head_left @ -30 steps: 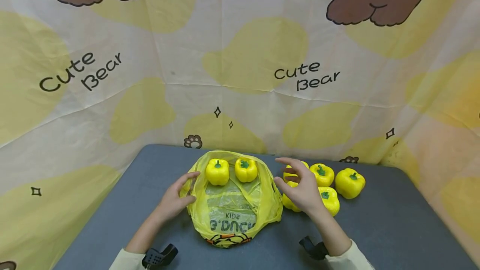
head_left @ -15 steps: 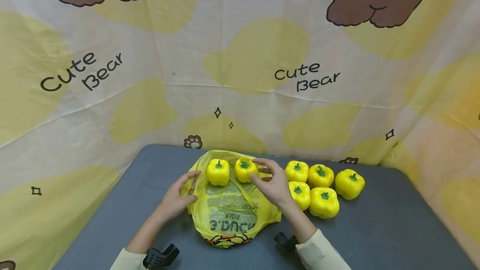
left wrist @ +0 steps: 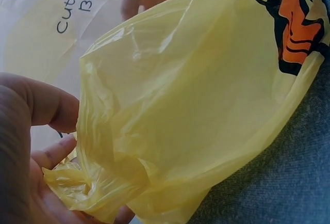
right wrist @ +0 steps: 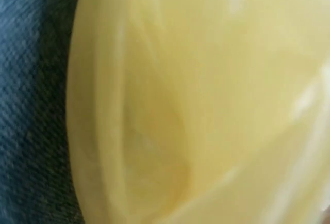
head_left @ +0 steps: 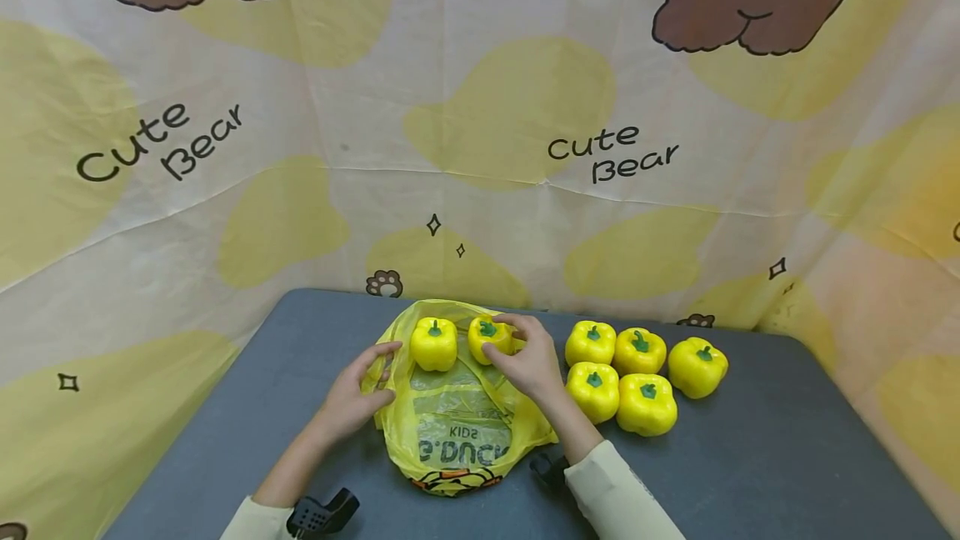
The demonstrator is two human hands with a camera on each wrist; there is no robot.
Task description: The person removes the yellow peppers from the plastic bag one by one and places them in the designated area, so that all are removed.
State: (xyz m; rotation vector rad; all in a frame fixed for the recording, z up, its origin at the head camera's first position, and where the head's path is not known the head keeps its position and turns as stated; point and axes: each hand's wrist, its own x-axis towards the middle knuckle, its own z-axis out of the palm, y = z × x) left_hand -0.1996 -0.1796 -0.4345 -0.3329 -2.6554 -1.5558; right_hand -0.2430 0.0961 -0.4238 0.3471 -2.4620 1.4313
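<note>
A yellow plastic bag [head_left: 465, 407] lies spread on the table with its mouth open wide. Two yellow bell peppers stand within its rim near the back; the left one [head_left: 433, 345] is untouched. My right hand [head_left: 534, 361] has its thumb in front of the right bell pepper [head_left: 486, 338] and its fingers behind it, holding it. At the bag's left edge my left hand [head_left: 352, 394] holds the rim; the left wrist view shows crumpled plastic [left wrist: 82, 182] between thumb and fingers. The right wrist view is filled by blurred yellow plastic [right wrist: 206, 90], hiding that hand.
Several more yellow bell peppers [head_left: 647, 404] stand grouped on the grey table [head_left: 780, 440], right of the bag. A printed cloth [head_left: 510, 107] hangs behind the table. Black wrist-worn devices [head_left: 322, 513] sit at both sleeves.
My right hand has moved left from above the grouped peppers to the right pepper in the bag and taken hold of it. The left hand has stayed at the bag's edge.
</note>
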